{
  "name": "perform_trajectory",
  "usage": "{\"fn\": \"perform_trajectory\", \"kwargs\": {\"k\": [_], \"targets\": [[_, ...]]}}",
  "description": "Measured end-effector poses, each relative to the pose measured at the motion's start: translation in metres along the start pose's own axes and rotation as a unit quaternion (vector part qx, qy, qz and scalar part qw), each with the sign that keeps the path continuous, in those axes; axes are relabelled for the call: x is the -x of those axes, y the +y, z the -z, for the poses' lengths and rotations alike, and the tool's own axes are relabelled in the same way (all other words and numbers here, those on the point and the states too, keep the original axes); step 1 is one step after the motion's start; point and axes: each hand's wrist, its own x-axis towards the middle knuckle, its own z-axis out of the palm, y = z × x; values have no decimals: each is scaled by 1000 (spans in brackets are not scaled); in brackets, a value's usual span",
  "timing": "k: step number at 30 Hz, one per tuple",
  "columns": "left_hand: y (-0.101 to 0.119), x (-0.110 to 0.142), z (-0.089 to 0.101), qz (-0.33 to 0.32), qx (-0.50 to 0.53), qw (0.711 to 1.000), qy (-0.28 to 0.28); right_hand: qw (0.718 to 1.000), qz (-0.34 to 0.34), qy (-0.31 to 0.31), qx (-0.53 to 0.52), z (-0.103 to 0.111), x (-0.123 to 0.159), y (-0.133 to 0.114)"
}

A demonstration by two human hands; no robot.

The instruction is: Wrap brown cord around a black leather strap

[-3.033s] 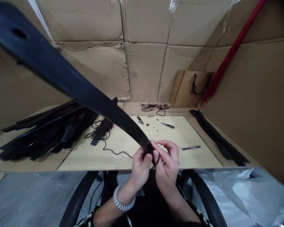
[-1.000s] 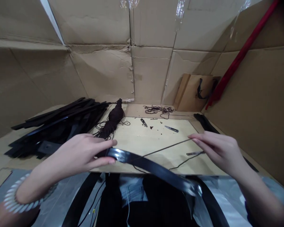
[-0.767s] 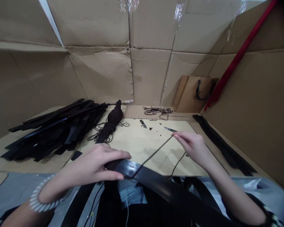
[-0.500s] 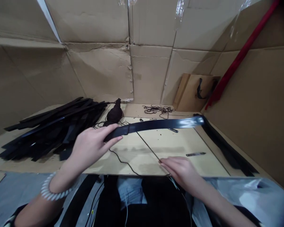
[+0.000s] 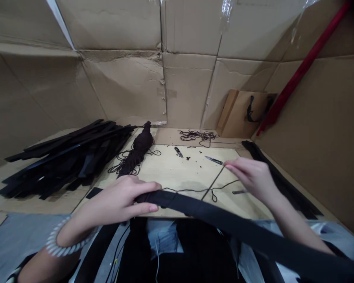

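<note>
My left hand (image 5: 129, 200) is closed on one end of a long black strip (image 5: 230, 220), thumb and fingers around it. The strip slants down to the right, over the table edge and past my right forearm. Dark cord is wound around it near my left hand. In a pinch, my right hand (image 5: 250, 175) holds a thin dark cord (image 5: 212, 184), pulled taut up from the strip. A looser stretch of cord with a small loop lies on the table behind the strip.
Black strips (image 5: 67, 157) are piled at left, beside a wound bundle of dark cord (image 5: 141, 143). Small snips (image 5: 178, 152), a slim blade-like tool (image 5: 214, 160) and tangled cord (image 5: 197, 136) lie farther back. More strips (image 5: 277, 177) and a paper bag (image 5: 242, 114) are at right. Cardboard walls surround the table.
The strip has swung from pointing right and level to slanting down toward me at lower right. My right hand has risen with the cord, and my left hand has lowered a little.
</note>
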Motion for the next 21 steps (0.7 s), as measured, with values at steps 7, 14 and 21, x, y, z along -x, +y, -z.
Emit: {"fn": "perform_trajectory", "kwargs": {"k": [7,14,21], "targets": [[-16,-1,-20,152,-170,950,211,992,-11,-48,-114,-65,37,-66],[-40,26,-1,126,-267,955,29,995,26,17,91,14,25,-25],[-6,13,-2,3,89,995,-34,996,-25,64,-54,-10,4,-26]]}}
